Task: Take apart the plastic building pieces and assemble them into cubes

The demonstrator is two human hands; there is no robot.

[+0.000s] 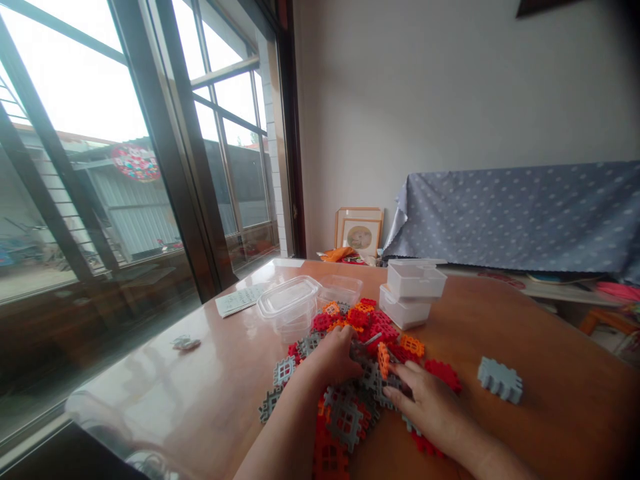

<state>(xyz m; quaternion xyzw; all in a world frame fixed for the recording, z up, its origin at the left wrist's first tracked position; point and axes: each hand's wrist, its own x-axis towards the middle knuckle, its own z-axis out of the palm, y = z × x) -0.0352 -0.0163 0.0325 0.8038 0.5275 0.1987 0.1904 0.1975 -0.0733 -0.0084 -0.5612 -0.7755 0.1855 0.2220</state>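
Over the heaped pieces (pixel 346 419), my left hand (pixel 337 355) curls; my right hand (pixel 425 395) adjoins an orange piece (pixel 383 360); I cannot tell either's grip.

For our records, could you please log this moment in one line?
left hand: at piece pile | right hand: at orange piece | grey stack: apart, at right

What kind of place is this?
Probably a room in a home: a framed picture leans by the wall, a white-dotted cloth hangs beyond the table, and toy-like interlocking pieces are piled on it.
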